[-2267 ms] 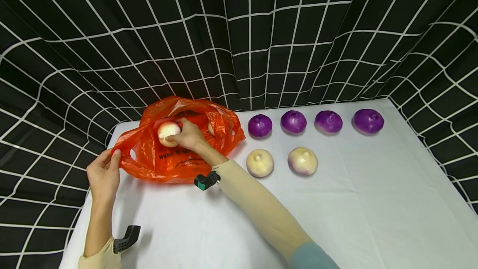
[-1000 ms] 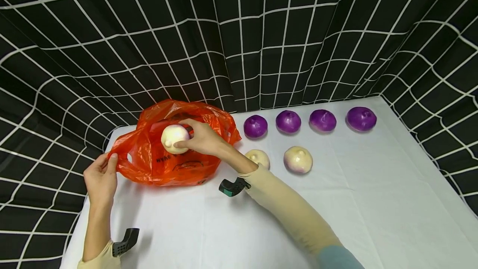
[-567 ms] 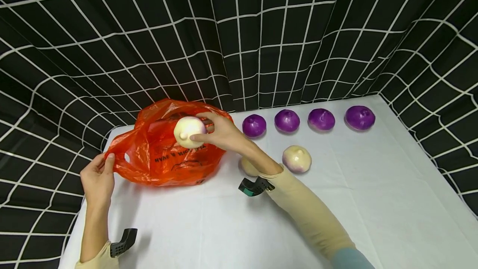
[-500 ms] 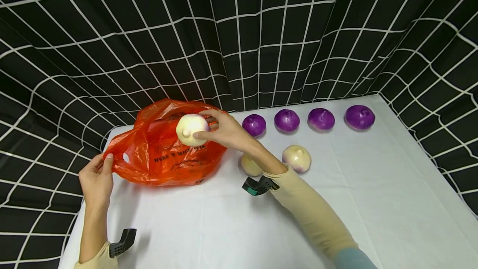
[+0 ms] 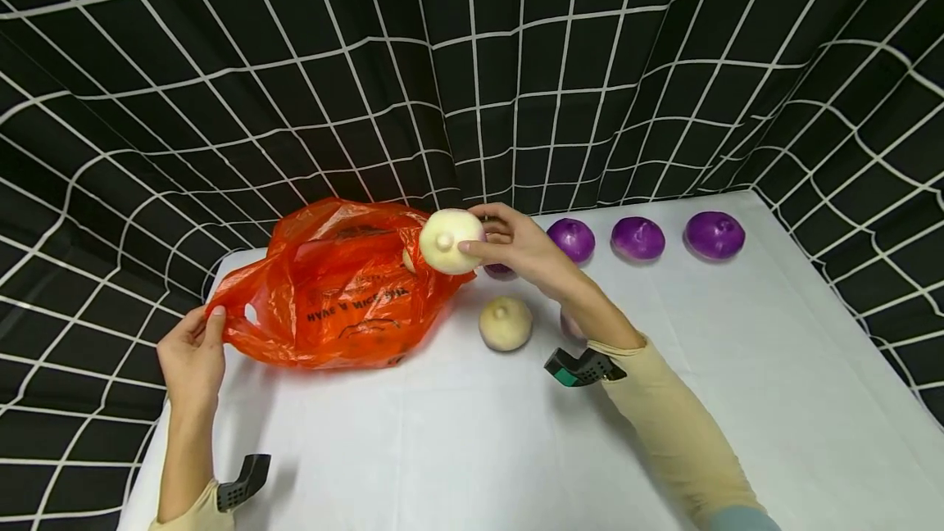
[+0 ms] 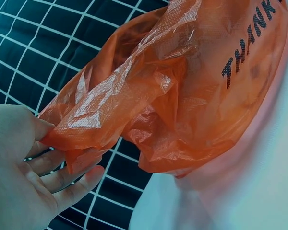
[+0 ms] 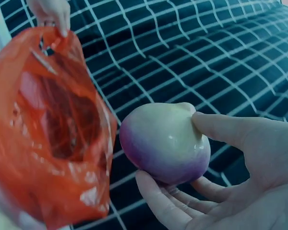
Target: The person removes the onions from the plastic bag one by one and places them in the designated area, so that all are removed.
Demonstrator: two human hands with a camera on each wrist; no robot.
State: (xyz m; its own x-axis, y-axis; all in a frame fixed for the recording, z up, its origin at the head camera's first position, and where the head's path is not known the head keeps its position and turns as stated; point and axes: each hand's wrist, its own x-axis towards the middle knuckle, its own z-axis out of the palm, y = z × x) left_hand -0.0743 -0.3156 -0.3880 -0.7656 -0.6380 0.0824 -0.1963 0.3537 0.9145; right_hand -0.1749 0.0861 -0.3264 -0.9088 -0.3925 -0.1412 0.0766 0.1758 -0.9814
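Note:
My right hand holds a turnip, cream-white shading to purple, above the table by the bag's right end. In the right wrist view, thumb and fingers grip this turnip from opposite sides. At the left, my left hand pinches a handle of the orange plastic bag, pulling its mouth wide. The left wrist view has thumb and fingers of the left hand on the thin plastic. A pale round thing shows at the right inside the bag.
A back row holds purple turnips, including one, another and the rightmost; a further one is mostly behind my right hand. In front lies a cream turnip; another is largely covered by my right wrist. A black grid curtain surrounds the white table.
My right hand has lifted the turnip out of the bag and carried it right, past the bag's opening. The left hand keeps its hold on the handle, almost unmoved.

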